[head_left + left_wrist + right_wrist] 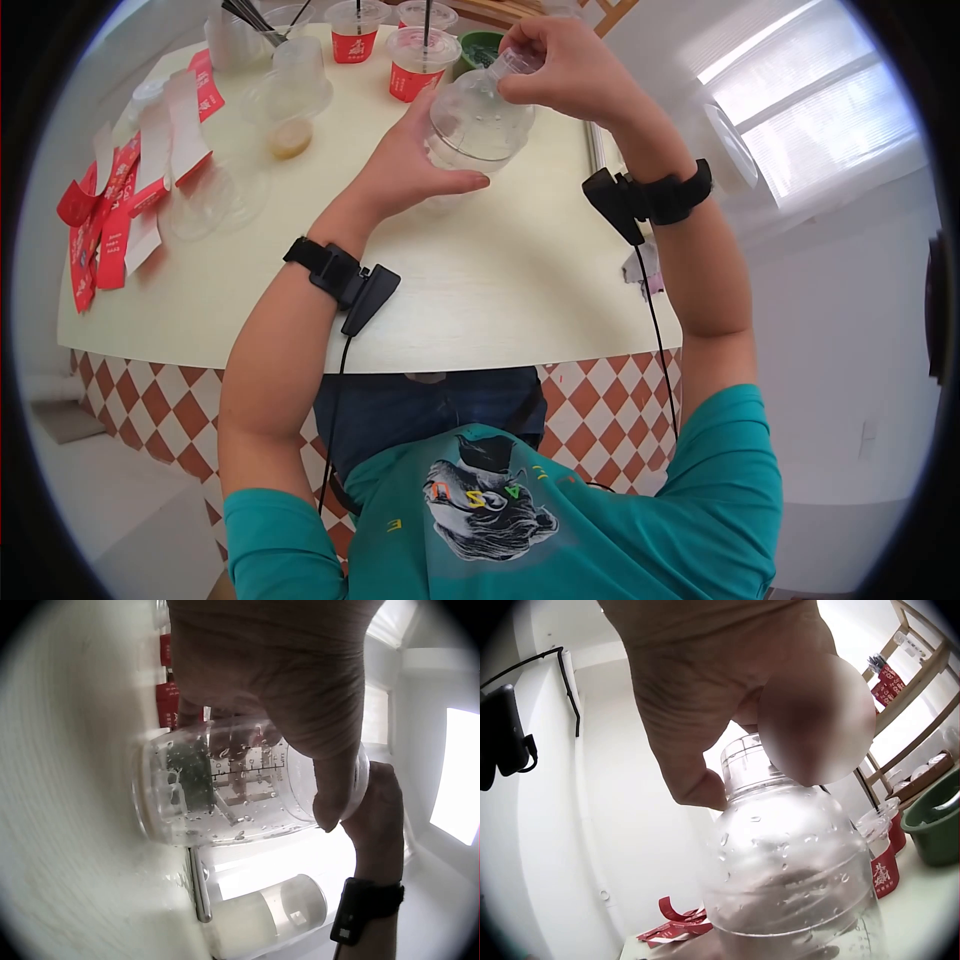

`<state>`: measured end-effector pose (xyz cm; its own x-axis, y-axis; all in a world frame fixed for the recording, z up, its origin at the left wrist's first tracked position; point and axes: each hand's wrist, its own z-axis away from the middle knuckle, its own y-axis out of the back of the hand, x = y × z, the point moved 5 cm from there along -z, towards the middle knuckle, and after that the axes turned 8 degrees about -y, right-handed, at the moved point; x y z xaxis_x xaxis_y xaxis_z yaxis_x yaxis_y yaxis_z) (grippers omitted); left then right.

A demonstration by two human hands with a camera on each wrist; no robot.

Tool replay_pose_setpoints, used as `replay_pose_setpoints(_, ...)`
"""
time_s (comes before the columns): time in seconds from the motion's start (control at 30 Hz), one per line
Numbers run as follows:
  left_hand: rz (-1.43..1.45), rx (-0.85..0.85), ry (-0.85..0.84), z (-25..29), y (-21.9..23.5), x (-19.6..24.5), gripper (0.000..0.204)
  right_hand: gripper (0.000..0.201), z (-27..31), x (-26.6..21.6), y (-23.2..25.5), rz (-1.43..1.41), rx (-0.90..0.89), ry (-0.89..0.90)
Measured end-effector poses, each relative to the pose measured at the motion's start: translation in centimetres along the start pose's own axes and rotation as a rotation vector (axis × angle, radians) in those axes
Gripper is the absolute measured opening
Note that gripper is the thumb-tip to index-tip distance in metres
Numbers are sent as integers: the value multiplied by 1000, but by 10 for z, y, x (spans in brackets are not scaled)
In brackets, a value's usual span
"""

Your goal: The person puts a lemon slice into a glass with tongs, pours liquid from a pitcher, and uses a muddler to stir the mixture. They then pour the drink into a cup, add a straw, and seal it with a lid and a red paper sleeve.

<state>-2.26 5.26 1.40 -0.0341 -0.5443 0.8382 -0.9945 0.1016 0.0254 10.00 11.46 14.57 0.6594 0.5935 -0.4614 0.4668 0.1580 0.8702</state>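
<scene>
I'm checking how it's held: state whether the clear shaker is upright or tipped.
Upright: clear shaker, cap uppermost, base facing the table.

Pale surface (480, 290); green tub (478, 48) on it; red-banded cups (408, 84) just left of tub; round tan item (290, 138), clear plastic pieces (215, 195) farther left of tub; red-and-white card strips (116, 225) farthest left.

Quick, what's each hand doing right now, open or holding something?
Left hand: closed, holding the clear, round-shouldered plastic shaker with measuring marks.
Right hand: closed, pinching the clear, cylindrical cap on its top.
</scene>
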Motion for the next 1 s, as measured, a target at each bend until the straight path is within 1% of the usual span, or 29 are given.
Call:
replay_pose_setpoints(0.03,-4,-9,33,1,0,2,95,35,1,-7,-1,92,21,58)
replay_pose_setpoints(0.07,-8,-16,65,1,-1,4,92,35,1,-9,-2,93,18,59)
replay_pose_setpoints(0.13,8,-14,76,1,0,5,91,38,2,-15,-5,130,23,137)
replay_pose_setpoints(0.17,23,-17,86,2,-1,5,91,38,4,-17,-6,130,21,137)
replay_pose_setpoints(0.23,-2,-16,84,1,0,0,90,38,10,-24,-9,142,23,209)
replay_pose_setpoints(0.37,-29,-27,91,1,1,-3,89,37,14,-20,-10,135,53,251)
replay_pose_setpoints(0.47,-8,-14,91,2,1,-1,88,39,16,-9,-16,78,12,187)
replay_pose_setpoints(0.53,10,-10,97,2,0,-2,88,43,18,-4,-19,-51,95,280)
replay_pose_setpoints(0.6,23,-5,101,2,0,-3,87,46,22,-2,-23,-71,124,305)
replay_pose_setpoints(0.67,38,1,93,1,1,-6,92,49,26,0,-28,-103,167,335)
replay_pose_setpoints(0.73,40,-6,101,1,1,-8,91,52,32,-1,-30,-136,235,403)
replay_pose_setpoints(0.77,52,-6,105,1,1,-8,91,57,37,-1,-32,-76,223,362)
replay_pose_setpoints(0.8,37,-6,107,1,2,-9,91,57,40,0,-34,-88,229,369)
replay_pose_setpoints(0.87,40,-8,83,0,2,-9,90,57,43,10,-41,-247,275,374)
replay_pose_setpoints(0.9,21,-11,87,0,3,-8,90,64,41,14,-45,-274,244,344)
replay_pose_setpoints(0.93,21,-27,93,-1,3,-8,90,64,44,16,-48,-293,253,349)
replay_pose_setpoints(1.0,-1,-47,108,-3,2,-5,91,76,53,14,-52,-399,297,440)
